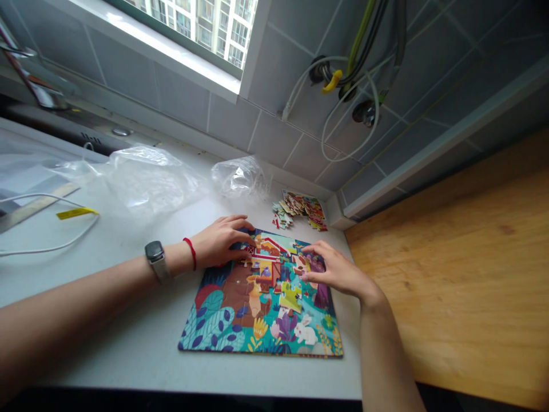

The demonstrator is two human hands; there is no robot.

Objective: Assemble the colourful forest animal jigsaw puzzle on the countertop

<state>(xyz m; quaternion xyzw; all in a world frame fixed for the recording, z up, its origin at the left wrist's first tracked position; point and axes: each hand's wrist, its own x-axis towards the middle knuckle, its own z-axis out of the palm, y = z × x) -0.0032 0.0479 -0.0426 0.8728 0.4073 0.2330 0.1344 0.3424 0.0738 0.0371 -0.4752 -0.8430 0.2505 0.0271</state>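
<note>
A colourful jigsaw puzzle [257,309] with animals, plants and a red barn lies flat on the pale counter. Some of its pieces sit loosely on top, among them a green piece [290,296] near the middle. My left hand [225,240], with a watch and a red string on the wrist, rests at the puzzle's upper left edge, fingers apart over the barn. At the upper right, my right hand [334,268] has its thumb and fingers around a brown and white piece [300,263]. Behind the puzzle is a pile of loose pieces [302,207].
Crumpled clear plastic bags [150,177] lie at the back left, beside a white cable with a yellow tag [77,213]. A faucet [49,94] stands at the far left. Cables [351,74] hang from the tiled wall. A wooden surface [463,274] is at the right.
</note>
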